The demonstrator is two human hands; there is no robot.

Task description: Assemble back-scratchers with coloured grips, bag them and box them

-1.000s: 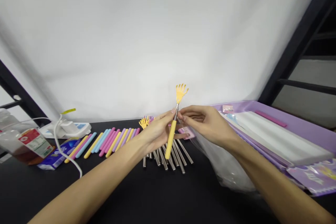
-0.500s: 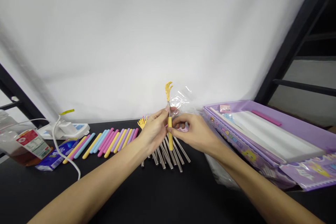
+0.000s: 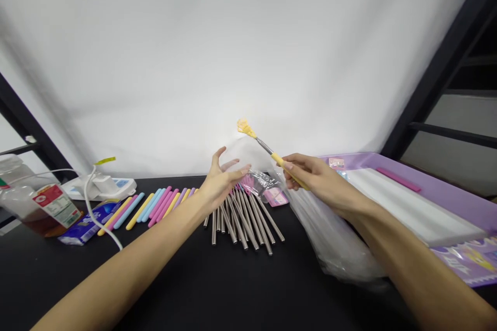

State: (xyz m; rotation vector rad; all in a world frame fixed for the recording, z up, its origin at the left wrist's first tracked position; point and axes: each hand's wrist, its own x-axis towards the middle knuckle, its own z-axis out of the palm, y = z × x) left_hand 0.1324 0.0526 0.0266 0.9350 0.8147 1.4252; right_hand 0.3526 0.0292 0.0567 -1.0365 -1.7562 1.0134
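Observation:
My right hand (image 3: 310, 178) is closed on the yellow handle of a back scratcher (image 3: 265, 146). Its steel rod slants up to the left and ends in a yellow claw-shaped head. To the left, my left hand (image 3: 223, 181) holds nothing, its fingers apart above a fanned pile of steel rods (image 3: 243, 220). Pink claw heads (image 3: 247, 183) show at the far end of that pile; my left hand hides part of it. A row of coloured handles (image 3: 159, 206), in yellow, pink, blue and purple, lies left of my left hand.
A purple box (image 3: 368, 160) with white contents stands at the right. Clear plastic bags (image 3: 330, 238) lie beside it, near a pink card (image 3: 275, 196). At the left are a bottle (image 3: 50, 207), a blue packet (image 3: 87, 225), a power strip (image 3: 120, 187) and a white cable (image 3: 93, 212).
My left hand has let go of the back scratcher and opened. My right hand has carried it rightward and tilted it, so its head now leans left.

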